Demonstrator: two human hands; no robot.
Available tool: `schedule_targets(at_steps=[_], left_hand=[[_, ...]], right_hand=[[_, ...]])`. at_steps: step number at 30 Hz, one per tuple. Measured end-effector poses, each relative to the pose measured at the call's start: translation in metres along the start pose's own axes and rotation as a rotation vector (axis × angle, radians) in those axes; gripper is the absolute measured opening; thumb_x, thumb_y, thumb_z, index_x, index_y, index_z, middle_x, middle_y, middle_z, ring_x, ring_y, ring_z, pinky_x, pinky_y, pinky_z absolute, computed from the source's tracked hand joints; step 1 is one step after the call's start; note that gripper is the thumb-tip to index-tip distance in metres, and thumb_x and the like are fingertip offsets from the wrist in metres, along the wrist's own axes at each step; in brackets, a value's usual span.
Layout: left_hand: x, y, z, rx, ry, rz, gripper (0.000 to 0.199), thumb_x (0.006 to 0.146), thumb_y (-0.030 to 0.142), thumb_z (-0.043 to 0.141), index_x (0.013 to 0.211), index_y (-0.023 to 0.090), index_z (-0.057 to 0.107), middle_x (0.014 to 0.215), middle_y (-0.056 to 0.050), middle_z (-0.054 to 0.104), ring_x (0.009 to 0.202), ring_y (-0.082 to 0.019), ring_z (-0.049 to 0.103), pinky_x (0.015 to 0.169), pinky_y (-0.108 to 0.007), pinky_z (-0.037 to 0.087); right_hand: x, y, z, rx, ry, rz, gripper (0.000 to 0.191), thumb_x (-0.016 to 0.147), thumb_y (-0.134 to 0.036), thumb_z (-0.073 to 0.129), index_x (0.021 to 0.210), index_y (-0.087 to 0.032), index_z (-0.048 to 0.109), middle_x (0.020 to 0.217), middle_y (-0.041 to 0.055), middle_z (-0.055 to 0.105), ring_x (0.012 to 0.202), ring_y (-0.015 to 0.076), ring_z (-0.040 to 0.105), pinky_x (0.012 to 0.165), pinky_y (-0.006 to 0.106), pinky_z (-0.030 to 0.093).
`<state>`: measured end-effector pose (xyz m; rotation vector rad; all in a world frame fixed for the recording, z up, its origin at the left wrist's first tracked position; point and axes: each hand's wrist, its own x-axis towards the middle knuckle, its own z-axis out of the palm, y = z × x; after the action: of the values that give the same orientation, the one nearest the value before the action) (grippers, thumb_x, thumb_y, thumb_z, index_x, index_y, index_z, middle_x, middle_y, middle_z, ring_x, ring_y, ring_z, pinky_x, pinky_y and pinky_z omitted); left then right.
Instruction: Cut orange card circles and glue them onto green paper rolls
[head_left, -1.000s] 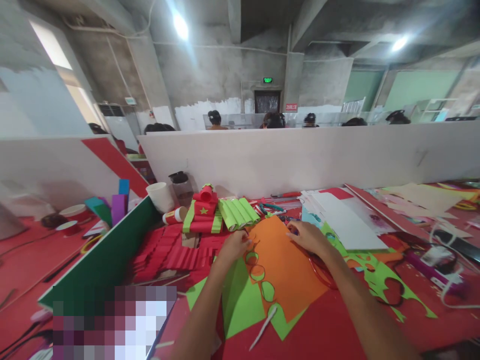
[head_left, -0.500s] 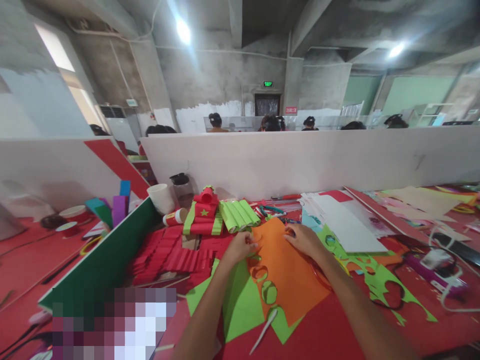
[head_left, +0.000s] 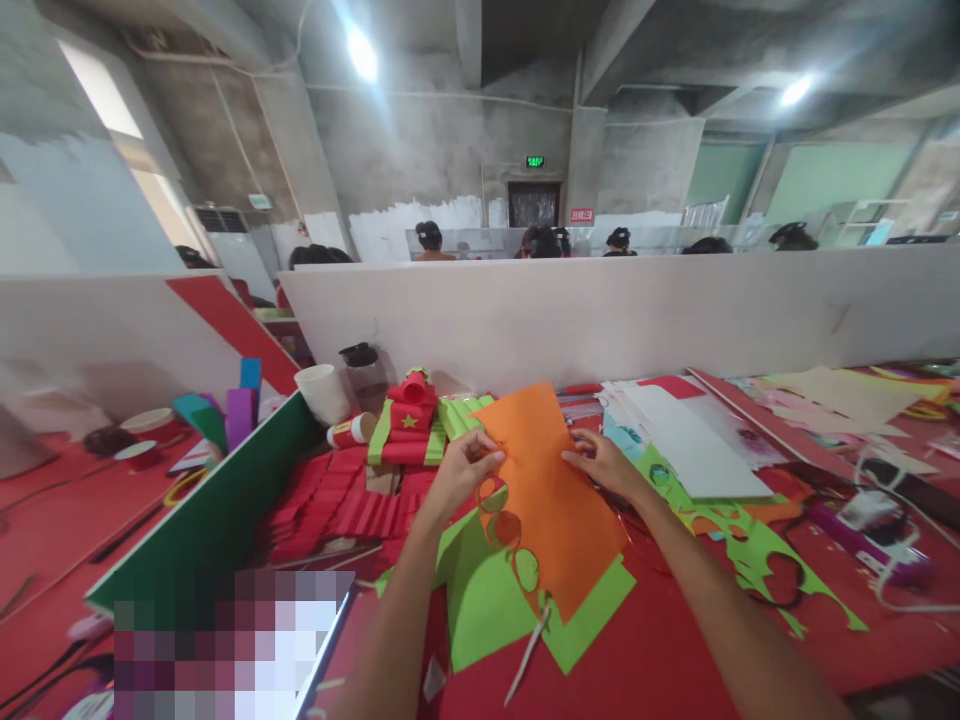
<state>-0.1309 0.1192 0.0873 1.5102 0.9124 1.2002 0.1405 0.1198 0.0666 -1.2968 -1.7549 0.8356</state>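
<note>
Between both hands an orange sheet of paper (head_left: 559, 500) is raised at a slant, with round holes cut along its left side. My left hand (head_left: 463, 468) pinches its left edge above the holes. On the opposite edge, my right hand (head_left: 606, 465) grips the sheet between thumb and fingers. Light green paper (head_left: 480, 600) lies beneath, partly covered by the orange sheet. A thin white pointed thing (head_left: 527, 655) rests at the near edge of the green paper; its kind is unclear.
Red folded paper strips (head_left: 337, 505) and a red-and-green paper model (head_left: 409, 425) are at left, beside a green board (head_left: 217, 510). Cut green scraps (head_left: 757, 550), white boards (head_left: 697, 445) and a purple power strip (head_left: 870, 540) lie at right. A white partition (head_left: 600, 310) stands behind.
Both hands have lifted the orange sheet, and its top edge is higher, hiding more of the green rolls behind. My left hand has shifted slightly left and up.
</note>
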Motion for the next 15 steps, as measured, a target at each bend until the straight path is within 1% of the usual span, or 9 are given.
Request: schedule_targets(at_steps=[2,5,8,11,13,15], left_hand=[[0.000,0.003,-0.004,-0.018,0.043,0.015,0.039,0.067,0.047,0.077,0.078,0.018,0.053,0.063,0.004,0.052,0.056,-0.008,0.046,0.055,-0.021,0.040],[0.003,0.002,-0.010,-0.013,0.118,0.045,0.037,0.068,0.048,0.075,0.078,0.017,0.056,0.066,0.003,0.053,0.060,-0.009,0.047,0.058,-0.021,0.040],[0.005,0.002,-0.016,-0.008,0.202,0.059,0.037,0.069,0.048,0.074,0.079,0.016,0.058,0.071,0.002,0.056,0.065,-0.010,0.049,0.062,-0.021,0.041],[0.005,0.002,-0.022,-0.042,0.260,0.043,0.039,0.069,0.049,0.075,0.080,0.017,0.057,0.071,0.003,0.055,0.065,-0.010,0.049,0.062,-0.021,0.042],[0.005,0.002,-0.024,-0.058,0.263,0.013,0.041,0.068,0.050,0.076,0.082,0.017,0.057,0.072,0.003,0.055,0.066,-0.010,0.051,0.063,-0.022,0.043],[0.004,0.001,-0.026,-0.040,0.234,-0.017,0.041,0.068,0.050,0.076,0.083,0.017,0.058,0.072,0.002,0.057,0.067,-0.011,0.052,0.063,-0.022,0.044]], right_hand=[[-0.002,-0.005,-0.002,0.124,-0.068,-0.028,0.038,0.083,-0.047,0.063,0.106,-0.018,0.064,0.104,0.0093,0.073,0.095,0.0242,0.068,0.079,0.031,0.052],[-0.005,-0.012,-0.009,0.250,-0.075,-0.049,0.035,0.081,-0.048,0.065,0.096,-0.017,0.065,0.097,0.0079,0.073,0.091,0.0239,0.068,0.078,0.031,0.052],[-0.009,-0.015,-0.021,0.336,-0.059,0.009,0.038,0.079,-0.048,0.067,0.100,-0.017,0.064,0.101,0.0081,0.073,0.091,0.0243,0.069,0.078,0.032,0.053],[-0.015,-0.011,-0.037,0.415,-0.062,0.092,0.041,0.076,-0.049,0.070,0.103,-0.019,0.064,0.105,0.0085,0.073,0.091,0.0249,0.070,0.078,0.033,0.054],[-0.018,-0.005,-0.048,0.463,-0.021,0.113,0.044,0.073,-0.050,0.072,0.102,-0.019,0.063,0.106,0.0090,0.074,0.090,0.0254,0.071,0.079,0.034,0.055],[-0.021,0.000,-0.059,0.491,0.063,0.119,0.049,0.071,-0.052,0.072,0.107,-0.020,0.062,0.108,0.0097,0.074,0.093,0.0268,0.072,0.081,0.037,0.056]])
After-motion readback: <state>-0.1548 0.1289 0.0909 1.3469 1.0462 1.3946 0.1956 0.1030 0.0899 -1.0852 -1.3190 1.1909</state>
